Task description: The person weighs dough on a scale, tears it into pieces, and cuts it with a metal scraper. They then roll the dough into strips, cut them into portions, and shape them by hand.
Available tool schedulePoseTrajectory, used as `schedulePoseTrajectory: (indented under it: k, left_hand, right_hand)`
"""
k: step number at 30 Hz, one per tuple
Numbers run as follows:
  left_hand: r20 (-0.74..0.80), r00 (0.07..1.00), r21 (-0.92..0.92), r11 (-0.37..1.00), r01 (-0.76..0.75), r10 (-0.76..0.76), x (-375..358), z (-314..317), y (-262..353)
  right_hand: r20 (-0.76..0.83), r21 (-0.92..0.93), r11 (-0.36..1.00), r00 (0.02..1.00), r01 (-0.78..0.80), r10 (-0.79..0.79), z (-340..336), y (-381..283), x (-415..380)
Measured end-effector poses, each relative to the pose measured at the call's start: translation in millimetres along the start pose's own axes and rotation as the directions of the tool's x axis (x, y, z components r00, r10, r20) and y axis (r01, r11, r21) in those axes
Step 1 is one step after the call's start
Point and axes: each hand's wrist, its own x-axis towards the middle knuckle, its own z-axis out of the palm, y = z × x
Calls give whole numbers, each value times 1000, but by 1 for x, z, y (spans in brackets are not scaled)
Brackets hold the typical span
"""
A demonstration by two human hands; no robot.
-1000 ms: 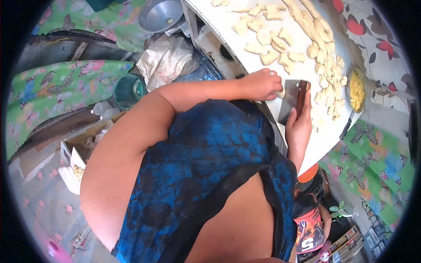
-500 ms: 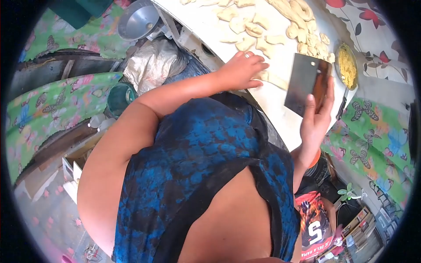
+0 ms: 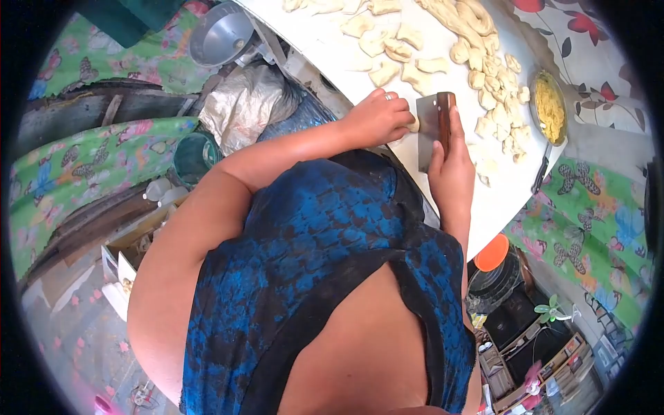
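Pan point(image 3: 550, 105) at right edge of white worktop point(image 3: 325, 34), holding yellow shredded filling. Metal bowl point(image 3: 221, 33) below worktop's left end, contents not discernible; teal bucket point(image 3: 196, 156) on floor beside crumpled plastic bag point(image 3: 243, 102), inside not visible; orange lid point(image 3: 492, 252) on dark container under table edge. Cut dough pieces point(image 3: 415, 69) scattered across worktop, uncut dough rope point(image 3: 458, 17) at far end, small trimmed pieces point(image 3: 494, 76) heaped beside pan. Right hand point(image 3: 451, 173) clenched around brown wooden handle of cleaver point(image 3: 430, 128), blade down on worktop. Left hand point(image 3: 377, 117), ring on one finger, curled over dough strip point(image 3: 413, 124) at near edge, fingertips just beside blade. Compared with half a second earlier: cleaver lowered from raised, tilted position to cutting position against dough; left hand barely shifted, dough strip shorter. No brand or legible writing in current view; cardboard box point(image 3: 124, 259) at lower left unmarked as far as visible.
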Motion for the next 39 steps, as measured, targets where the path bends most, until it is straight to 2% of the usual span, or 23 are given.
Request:
schedulePoseTrajectory:
  k: [1, 3, 5, 6, 7, 9, 10, 11, 13, 14, 15, 17, 21, 22, 25, 26, 29, 31, 32, 34, 35, 37, 39]
  left_hand:
    - [24, 1000, -8, 1000, 8, -8, 0, 0, -1]
    - [59, 998, -29, 1000, 3, -1, 0, 0, 2]
    - [114, 993, -143, 989, 34, -18, 2, -5, 0]
    - [98, 992, -239, 966, 99, -77, 4, -7, -1]
    - [94, 994, -237, 968, 83, -62, 5, -10, -4]
    - [-80, 983, -64, 985, 161, -166, 5, -16, -4]
    - [-56, 976, 58, 975, 212, -209, 7, -23, 0]
    - [-48, 975, 47, 975, 218, -216, 9, -23, 3]
    - [-208, 969, 135, 977, 165, -135, 18, -20, 6]
    - [-140, 984, 103, 986, 128, -113, 22, -16, 8]
    - [-141, 984, 102, 987, 128, -113, 27, -11, 10]
    - [21, 999, -24, 999, -32, 32, 37, -1, 14]
    - [99, 990, -39, 995, -93, 97, 43, 20, 21]
    - [29, 990, -44, 989, -140, 141, 42, 24, 21]
    - [112, 982, -33, 988, -150, 153, 41, 30, 22]
    - [121, 979, -42, 986, -160, 164, 41, 31, 22]
    - [143, 971, -1, 981, -193, 191, 44, 25, 21]
    - [225, 969, -57, 994, -89, 99, 44, 15, 22]
    - [217, 970, -50, 994, -98, 106, 45, 11, 22]
    - [124, 971, -75, 974, 214, -203, 47, 6, 21]
    - [122, 970, -75, 973, 219, -209, 50, 4, 20]
    - [-142, 988, 180, 980, 81, -55, 56, 1, 15]
    - [-144, 989, 144, 988, 50, -29, 67, 6, 22]
  right_hand:
    - [-37, -12, 998, 998, 55, -56, 5, -1, 4]
    - [-8, -23, 1000, 1000, 9, -9, 9, -8, 21]
    - [47, -78, 996, 998, 52, -48, 5, -10, 37]
    - [95, -78, 997, 995, 12, -5, 0, -9, 40]
    - [80, -82, 997, 997, 11, -4, -7, -2, 39]
    - [-121, 184, 972, 985, 147, -126, -23, 14, 28]
    - [-167, 198, 978, 986, 61, -28, -38, 8, 22]
    - [-209, 153, 988, 978, 11, 21, -52, 9, 15]
    - [-356, 176, 976, 932, 130, -60, -69, 10, 10]
    - [-381, 210, 975, 924, 77, 9, -76, 4, 3]
    - [-434, 126, 989, 901, 76, -14, -80, 4, 1]
    - [-483, -38, 997, 872, 69, -79, -85, 3, -2]
    - [-403, 88, 995, 915, 40, -1, -71, 2, -2]
    - [-335, 52, 999, 942, -8, 25, -63, 5, 0]
    - [-95, -91, 980, 981, -176, 168, -19, 28, 11]
    - [-160, -63, 995, 985, -76, 65, -15, 36, 17]
    - [-107, -119, 980, 984, -157, 145, -17, 33, 48]
    - [-120, -40, 989, 983, -141, 135, -19, 39, 56]
    - [-187, 27, 998, 981, -55, 60, -22, 44, 57]
    - [-305, 174, 976, 949, 134, -76, -33, 57, 54]
    - [-261, 222, 968, 964, 113, -53, -47, 63, 45]
    - [-409, 343, 919, 912, 193, -39, -67, 66, 27]
    - [-458, 251, 961, 889, 120, 9, -87, 72, 10]
